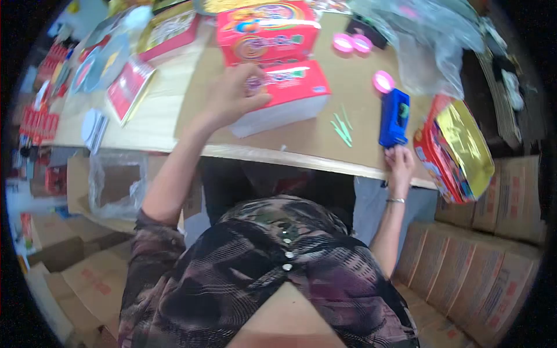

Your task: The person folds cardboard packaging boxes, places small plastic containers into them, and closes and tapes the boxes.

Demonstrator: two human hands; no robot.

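Observation:
My left hand grips the left end of a red printed box with white sides, its thumb lying along the top. Directly behind that box stands a second red box with a rainbow print. At the table's front edge, my right hand has its fingers pinched together against the near end of a blue tape dispenser. Something green shows inside the dispenser. What the right fingertips hold is too small to make out. Several thin green strips lie between the box and the dispenser.
Pink round pieces lie behind the dispenser. An open red tin with a gold inside tilts at the table's right edge. Clear plastic bags cover the back right. A red-and-white packet lies left. Cardboard cartons stack below right.

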